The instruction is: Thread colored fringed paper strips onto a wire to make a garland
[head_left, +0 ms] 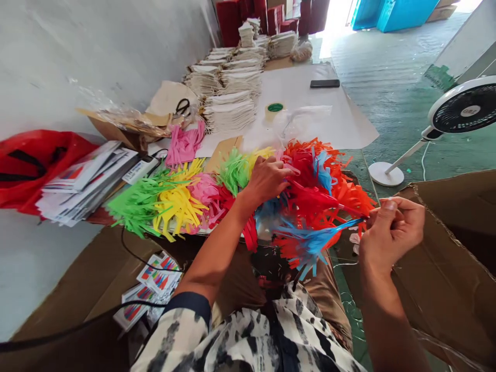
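Observation:
My right hand [391, 230] pinches the twisted ends of several paper tassels at the right end of the table. A blue tassel [306, 240] and a red tassel [312, 199] fan out leftward from those fingers, with orange tassels close by. Farther left, my left hand [269, 178] is curled over the pile, its fingers closed at a pink paper tassel [289, 168]. That hand partly covers what lies under it. Green tassels [135, 201], a yellow tassel [180, 201] and more pink ones lie along the table's near edge to the left.
Stacks of white bundles [232, 111] stand at the back, with tape [275, 108] and a phone [324, 83] on white paper. Scissors [183, 107] lie left. A white fan [465, 111] stands right, above an open cardboard box [445, 268]. Printed cards [85, 181] are stacked left.

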`<state>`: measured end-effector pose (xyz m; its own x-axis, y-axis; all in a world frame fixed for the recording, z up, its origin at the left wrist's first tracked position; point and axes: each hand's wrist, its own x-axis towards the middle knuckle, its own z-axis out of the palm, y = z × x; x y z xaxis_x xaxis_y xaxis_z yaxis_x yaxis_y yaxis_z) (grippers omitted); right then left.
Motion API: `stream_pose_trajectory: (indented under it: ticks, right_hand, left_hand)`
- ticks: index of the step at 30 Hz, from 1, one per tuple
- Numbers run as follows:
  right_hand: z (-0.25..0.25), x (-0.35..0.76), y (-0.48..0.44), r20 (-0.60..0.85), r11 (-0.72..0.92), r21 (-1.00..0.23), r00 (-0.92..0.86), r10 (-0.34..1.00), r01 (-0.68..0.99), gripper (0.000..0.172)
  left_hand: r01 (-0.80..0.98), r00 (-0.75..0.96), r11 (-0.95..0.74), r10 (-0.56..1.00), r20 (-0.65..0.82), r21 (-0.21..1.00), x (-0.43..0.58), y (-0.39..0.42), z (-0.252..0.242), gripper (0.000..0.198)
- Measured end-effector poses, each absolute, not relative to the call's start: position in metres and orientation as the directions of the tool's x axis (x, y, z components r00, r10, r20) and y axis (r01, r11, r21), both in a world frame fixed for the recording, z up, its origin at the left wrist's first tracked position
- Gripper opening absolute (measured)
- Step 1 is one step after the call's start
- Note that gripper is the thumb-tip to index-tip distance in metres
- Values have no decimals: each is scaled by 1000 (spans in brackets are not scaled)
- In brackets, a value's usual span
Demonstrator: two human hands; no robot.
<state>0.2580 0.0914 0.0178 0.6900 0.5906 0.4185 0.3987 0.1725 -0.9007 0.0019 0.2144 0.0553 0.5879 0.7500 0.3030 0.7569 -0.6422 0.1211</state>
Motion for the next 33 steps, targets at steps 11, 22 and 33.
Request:
stream_pose_trajectory:
  ticks: [11, 22, 33]
  right_hand:
    - [-1, 261, 99, 482, 199, -867, 665, 570, 458, 24]
    - [-3, 260, 101, 473, 156, -861, 651, 593, 484, 28]
    - [1, 242, 100, 494, 188, -833, 546, 676, 520, 29]
  left_hand:
    - [552, 110, -492, 843, 526, 673, -23, 241, 62, 15]
    - [128, -110, -585, 794, 598, 801, -49, 245, 66, 44]
    - [189, -42, -885, 426, 904, 426, -33, 207, 139, 28]
